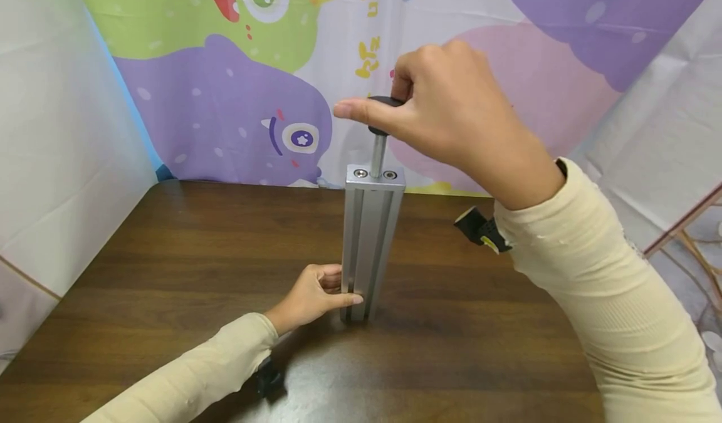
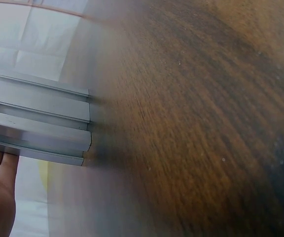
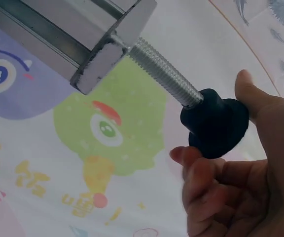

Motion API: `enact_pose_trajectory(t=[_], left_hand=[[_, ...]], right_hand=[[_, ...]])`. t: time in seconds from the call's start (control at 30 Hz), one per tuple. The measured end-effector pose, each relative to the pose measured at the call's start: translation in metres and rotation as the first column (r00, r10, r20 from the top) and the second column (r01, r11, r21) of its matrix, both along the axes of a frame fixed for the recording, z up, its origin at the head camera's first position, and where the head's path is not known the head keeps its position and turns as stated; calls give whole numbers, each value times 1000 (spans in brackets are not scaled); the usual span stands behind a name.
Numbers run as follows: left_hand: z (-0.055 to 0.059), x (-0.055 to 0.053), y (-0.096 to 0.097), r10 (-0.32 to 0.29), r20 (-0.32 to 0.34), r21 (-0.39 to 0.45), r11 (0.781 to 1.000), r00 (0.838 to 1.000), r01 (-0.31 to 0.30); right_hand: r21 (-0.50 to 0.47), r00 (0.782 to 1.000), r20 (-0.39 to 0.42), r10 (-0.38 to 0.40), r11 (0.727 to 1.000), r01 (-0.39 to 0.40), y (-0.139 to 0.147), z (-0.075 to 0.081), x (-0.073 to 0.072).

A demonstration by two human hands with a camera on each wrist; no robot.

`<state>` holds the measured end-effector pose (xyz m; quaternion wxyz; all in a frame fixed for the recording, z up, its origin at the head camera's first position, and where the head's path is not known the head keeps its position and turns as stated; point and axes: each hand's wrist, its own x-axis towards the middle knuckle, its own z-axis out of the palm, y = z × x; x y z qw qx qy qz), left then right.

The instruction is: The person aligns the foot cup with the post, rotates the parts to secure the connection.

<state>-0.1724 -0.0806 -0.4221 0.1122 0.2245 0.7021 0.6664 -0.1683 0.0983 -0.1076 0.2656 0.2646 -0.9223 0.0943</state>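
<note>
A silver aluminium profile (image 1: 369,241) with long grooves stands upright on the table. Its top carries an end plate (image 1: 375,180) with two socket screws. From the plate rises a levelling foot, its threaded rod (image 3: 165,71) ending in a black round base (image 3: 216,123). My right hand (image 1: 459,106) holds that base from above, thumb on one side and curled fingers on the other. Low down, my left hand (image 1: 307,297) grips the profile, with the thumb across the near face and the fingers partly hidden behind. In the left wrist view the profile's bottom end (image 2: 85,128) meets the tabletop.
The dark wooden table (image 1: 186,254) spreads around the profile. Behind it hangs a cartoon-printed curtain (image 1: 237,116), with a white panel (image 1: 51,116) on the left. A small black wrist camera (image 1: 479,229) juts from the right sleeve.
</note>
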Motion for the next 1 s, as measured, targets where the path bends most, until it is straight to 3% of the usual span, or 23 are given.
enact_pose_trajectory(t=[0.1, 0.17, 0.27, 0.37, 0.43, 0.53, 0.57, 0.63, 0.73, 0.77, 0.9, 1.0], left_hand=[[0, -1, 0, -2, 0, -1, 1000, 1000, 2], [-1, -1, 0, -4, 0, -1, 1000, 1000, 4], [-2, -1, 0, -5, -5, -1, 1000, 1000, 5], [-2, 0, 0, -4, -3, -3, 1000, 1000, 4], [-2, 0, 0, -5, -4, -4, 1000, 1000, 5], [-2, 0, 0, -2, -3, -5, 1000, 1000, 2], [-2, 0, 0, -3, -5, -3, 1000, 1000, 3], [-2, 0, 1, -6, -7, 2, 1000, 1000, 6], [-2, 0, 1, -12, 0, 6, 1000, 1000, 12], [-2, 0, 1, -12, 4, 7, 1000, 1000, 12], [-3, -1, 1, -11, 8, 3, 1000, 1000, 11], [-2, -2, 1, -6, 2, -4, 1000, 1000, 6]], right_hand=[[28, 998, 60, 9, 1000, -11, 2, 3, 2], [70, 990, 131, 54, 996, -64, 6, 6, 3], [126, 943, 276, 185, 966, -226, 18, 12, 0], [154, 862, 389, 324, 900, -407, 33, 14, -10], [174, 813, 412, 411, 841, -513, 41, 14, -19], [226, 776, 385, 500, 764, -604, 47, 15, -28], [227, 766, 378, 520, 750, -621, 47, 15, -29], [246, 769, 342, 540, 738, -628, 46, 15, -32], [236, 815, 312, 488, 791, -564, 40, 15, -27], [214, 837, 304, 455, 823, -526, 36, 15, -24], [181, 952, 211, 221, 948, -260, 20, 14, -11], [142, 991, 123, 56, 987, -74, 9, 10, -4]])
